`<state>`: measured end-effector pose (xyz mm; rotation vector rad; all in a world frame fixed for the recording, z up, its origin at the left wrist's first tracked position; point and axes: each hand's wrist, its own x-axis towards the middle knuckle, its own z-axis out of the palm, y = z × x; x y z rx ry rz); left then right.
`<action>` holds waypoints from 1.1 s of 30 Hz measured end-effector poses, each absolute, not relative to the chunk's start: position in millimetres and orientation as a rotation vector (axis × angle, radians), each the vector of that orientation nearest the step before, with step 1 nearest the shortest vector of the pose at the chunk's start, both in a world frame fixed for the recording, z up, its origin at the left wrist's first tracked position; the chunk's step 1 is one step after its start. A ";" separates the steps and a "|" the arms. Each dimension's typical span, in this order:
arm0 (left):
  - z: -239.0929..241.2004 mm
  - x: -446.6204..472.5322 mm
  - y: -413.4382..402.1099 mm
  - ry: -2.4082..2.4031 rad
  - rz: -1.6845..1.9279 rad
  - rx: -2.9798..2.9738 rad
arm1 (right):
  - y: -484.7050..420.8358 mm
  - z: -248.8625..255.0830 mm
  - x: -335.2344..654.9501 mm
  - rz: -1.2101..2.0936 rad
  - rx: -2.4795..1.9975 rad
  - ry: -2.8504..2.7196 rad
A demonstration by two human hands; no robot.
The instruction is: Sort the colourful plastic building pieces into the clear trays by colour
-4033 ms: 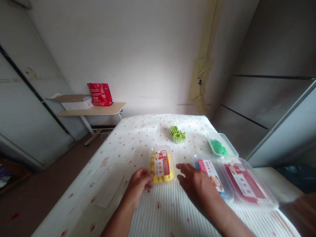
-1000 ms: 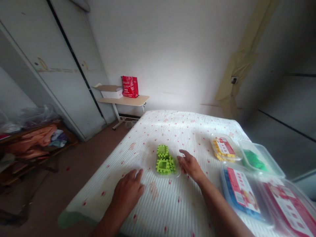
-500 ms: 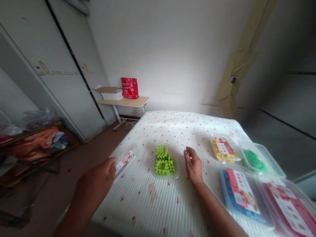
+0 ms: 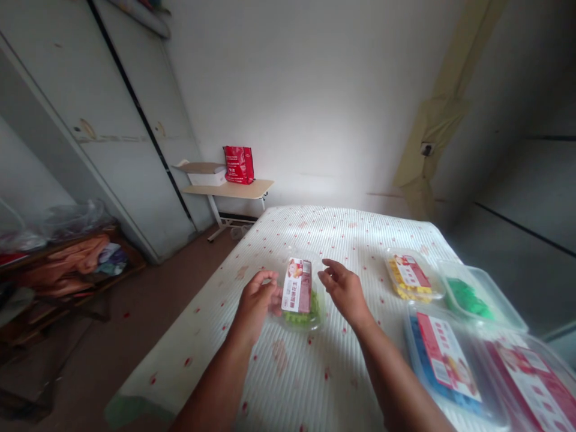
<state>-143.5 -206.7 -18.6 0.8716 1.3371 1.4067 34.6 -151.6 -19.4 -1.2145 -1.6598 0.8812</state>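
Left hand (image 4: 258, 300) found at the left edge of a clear lid (image 4: 297, 285), thumb above and fingers seen through the plastic, pinching that edge. Right hand (image 4: 344, 288) found at the lid's opposite edge, fingers bent, thumb and forefinger slightly parted; whether it grips or touches the plastic cannot be told.

The lid, bearing a white and dull-red label, lies over a clear container (image 4: 310, 326) of light green pieces (image 4: 306, 315). Full seating of the rim cannot be confirmed. The container rests on the cloth-covered bench (image 4: 310, 384), about midway along it, well in from the far edge and somewhat nearer the left edge than the right.

Along the right edge, from the far side to the near corner: a labelled container of yellow pieces (image 4: 409, 273), a container holding darker green pieces (image 4: 470, 298), a labelled container of blue pieces (image 4: 445, 354) and, in the near right corner, a red-labelled container (image 4: 531, 378), partly cut off by the frame.

Beyond the far left corner, a red bag (image 4: 239, 165) stands beside a white box (image 4: 207, 178).
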 end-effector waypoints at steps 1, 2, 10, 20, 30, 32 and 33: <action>-21.1 -140.3 -205.5 1.319 1.380 0.861 | -149.2 -22.8 35.4 0.860 -1.251 -1.662; -22.9 -137.8 -204.7 1.300 1.361 0.850 | -147.3 -26.1 36.8 0.811 -1.288 -1.664; -28.8 -138.7 -205.0 1.285 1.364 0.798 | -140.7 -33.3 47.6 0.717 -1.401 -1.715; -40.8 -151.2 -202.0 2.139 0.849 1.582 | -132.5 -47.9 34.7 0.795 -1.532 -1.599; -68.1 -157.5 -186.0 2.078 0.838 1.515 | -129.8 -58.7 35.6 0.704 -1.661 -1.681; -70.5 -157.9 -185.1 2.031 0.881 1.448 | -128.1 -62.4 36.6 0.738 -1.654 -1.652; -70.8 -158.0 -185.3 1.989 0.898 1.394 | -127.2 -64.5 37.2 0.766 -1.648 -1.621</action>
